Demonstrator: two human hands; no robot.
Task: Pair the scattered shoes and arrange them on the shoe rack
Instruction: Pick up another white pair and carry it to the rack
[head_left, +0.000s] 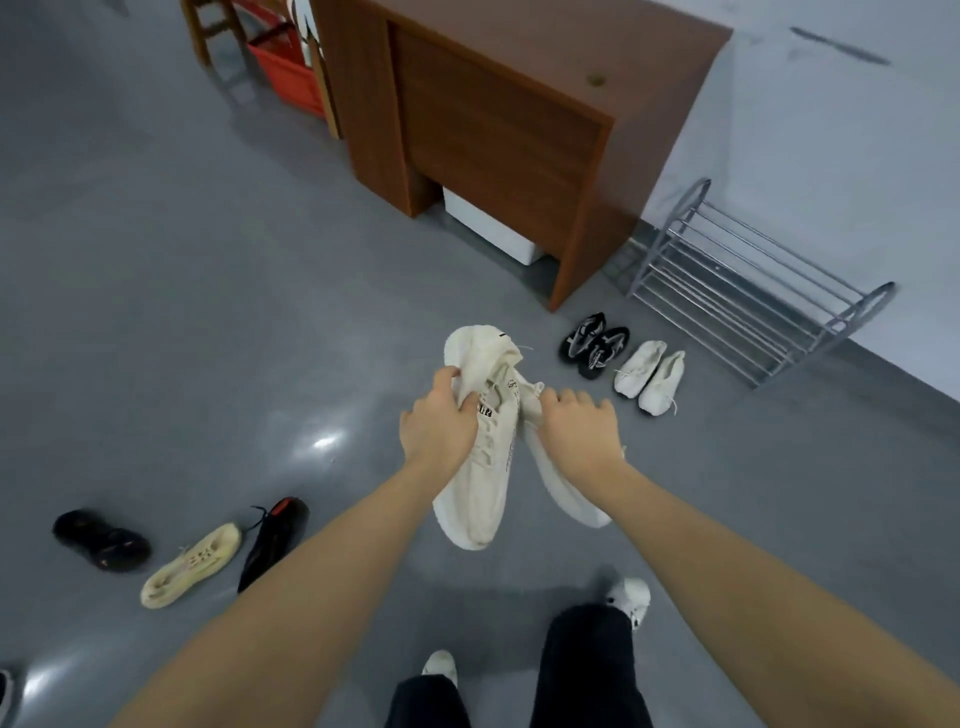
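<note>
Both hands are clamped on cream knit sneakers, held up over the grey floor (182, 312)! Left hand (436, 421) has fingers curled tight into the collar of the left sneaker (480, 483), toe hanging toward the camera. Right hand (579, 431) wraps over the right sneaker (561, 483); its fingertips are hidden behind the shoe, so the exact hold is hard to read.

Ahead, a black pair (595, 344) and a white pair (649, 375) sit side by side near the metal shoe rack (753, 296), beside the wooden desk (498, 130).

Down left, a black shoe (101, 540), a pale yellow sneaker (189, 565) and a black-and-red shoe (272, 540), partly covered by the left forearm. Another shoe is cut off at the bottom-left edge.
</note>
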